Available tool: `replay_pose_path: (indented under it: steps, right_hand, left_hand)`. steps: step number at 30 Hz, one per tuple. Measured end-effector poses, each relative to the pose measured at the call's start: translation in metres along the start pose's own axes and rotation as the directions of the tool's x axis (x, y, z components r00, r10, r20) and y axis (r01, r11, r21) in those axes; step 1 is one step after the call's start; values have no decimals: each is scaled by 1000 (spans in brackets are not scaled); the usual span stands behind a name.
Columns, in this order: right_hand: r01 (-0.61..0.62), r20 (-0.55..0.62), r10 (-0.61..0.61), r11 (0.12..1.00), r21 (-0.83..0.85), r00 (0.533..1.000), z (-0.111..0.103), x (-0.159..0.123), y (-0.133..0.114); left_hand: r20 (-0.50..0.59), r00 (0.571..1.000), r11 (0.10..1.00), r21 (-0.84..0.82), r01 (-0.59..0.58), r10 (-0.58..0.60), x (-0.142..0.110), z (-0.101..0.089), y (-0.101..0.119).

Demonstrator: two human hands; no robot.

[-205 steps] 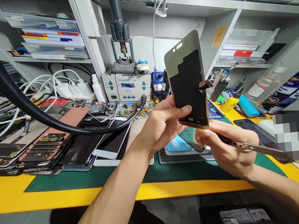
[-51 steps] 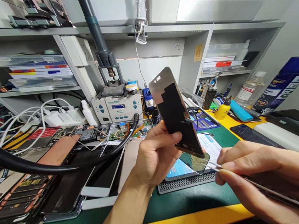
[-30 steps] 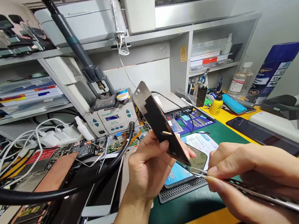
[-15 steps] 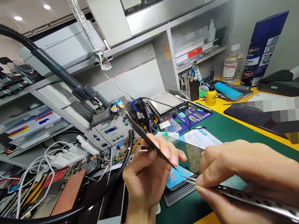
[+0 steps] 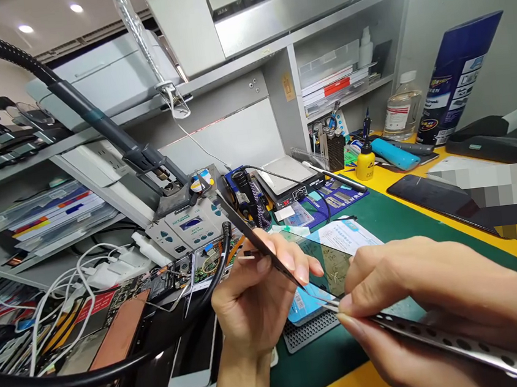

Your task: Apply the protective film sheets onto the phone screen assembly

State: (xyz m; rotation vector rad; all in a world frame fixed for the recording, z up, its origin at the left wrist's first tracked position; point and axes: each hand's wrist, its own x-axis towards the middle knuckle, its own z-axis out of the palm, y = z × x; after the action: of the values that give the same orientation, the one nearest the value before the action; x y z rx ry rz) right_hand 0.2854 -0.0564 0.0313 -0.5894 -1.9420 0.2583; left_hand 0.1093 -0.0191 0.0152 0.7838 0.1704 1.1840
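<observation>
My left hand (image 5: pixel 255 295) grips a thin phone screen panel (image 5: pixel 244 229), held edge-on so only its dark rim shows, slanting up toward the soldering station. My right hand (image 5: pixel 418 306) is closed on long perforated metal tweezers (image 5: pixel 441 347); their fine tips meet the panel's lower corner just right of my left fingertips. Below both hands lies a glass screen (image 5: pixel 330 260) on a blue card over a small grey grid mat (image 5: pixel 307 333).
A green mat (image 5: pixel 382 223) covers the yellow bench. Stacked phones and screens (image 5: pixel 117 344) fill the left side under a thick black hose (image 5: pixel 75 379). Behind stand a hot-air station (image 5: pixel 188 225), a heating plate (image 5: pixel 287 181), a yellow bottle (image 5: pixel 366 160) and a dark phone (image 5: pixel 444 201).
The panel has turned from face-on to edge-on in my left hand. The view swung right and tilted. My right hand brought the tweezer tips up to the panel's lower corner.
</observation>
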Motion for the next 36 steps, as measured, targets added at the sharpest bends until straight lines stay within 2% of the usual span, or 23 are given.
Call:
replay_pose_path:
  steps: [17, 23, 25, 27, 29, 32, 34, 36]
  right_hand:
    - [0, 5, 0, 1000, 5, 1000, -3, -6, 2]
    - [-43, -56, 48, 995, 89, 997, 1, -7, 4]
    - [-92, -92, 107, 983, 159, 990, -1, -7, 8]
    - [-145, -168, 180, 969, 203, 969, -5, -3, 14]
    - [-216, -276, 269, 954, 209, 923, -12, 3, 23]
    - [-350, -372, 426, 901, 255, 825, -22, 12, 39]
    - [-431, -339, 531, 840, 329, 777, -24, 17, 49]
    - [-502, -221, 610, 770, 394, 761, -24, 20, 56]
  left_hand:
    - [-27, 999, 1000, -12, 21, -22, 0, 0, 0]
    - [-92, 996, 995, -97, -5, -4, 2, 0, 3]
    - [-153, 988, 999, -37, -18, 12, 3, -1, 2]
    - [-276, 959, 989, 144, -29, 69, 5, -2, 0]
    - [-377, 913, 946, 324, -27, 156, 6, -2, -4]
    - [-396, 890, 897, 441, -31, 225, 9, -2, -11]
    - [-385, 890, 868, 496, -24, 245, 9, -1, -13]
    - [-377, 889, 842, 539, -16, 259, 9, 0, -14]
